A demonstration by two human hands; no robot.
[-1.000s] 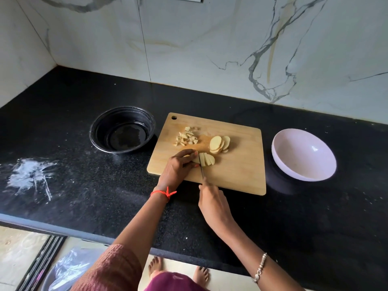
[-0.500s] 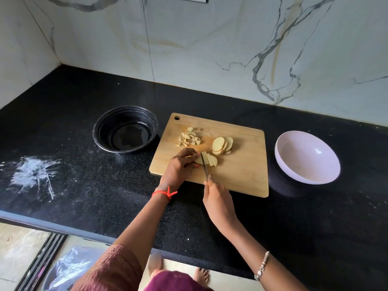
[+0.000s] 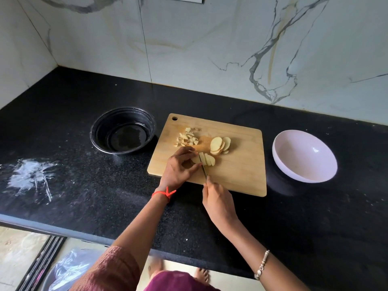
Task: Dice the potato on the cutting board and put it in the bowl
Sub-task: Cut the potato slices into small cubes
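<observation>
Your left hand (image 3: 179, 168) has its grip curled onto a fanned stack of pale potato slices (image 3: 207, 159), left of centre on the rectangular wooden cutting board (image 3: 241, 164). Your right hand (image 3: 218, 203), grip clamped on a thin-bladed knife (image 3: 204, 172) at the board's front edge, holds the blade against those slices. Small diced potato pieces (image 3: 188, 137) lie toward the board's back-left corner and round potato slices (image 3: 219, 145) at mid-board; on the black speckled counter (image 3: 84, 185), the board sits between a round black bowl (image 3: 94, 133) and a pale pink bowl (image 3: 294, 152).
</observation>
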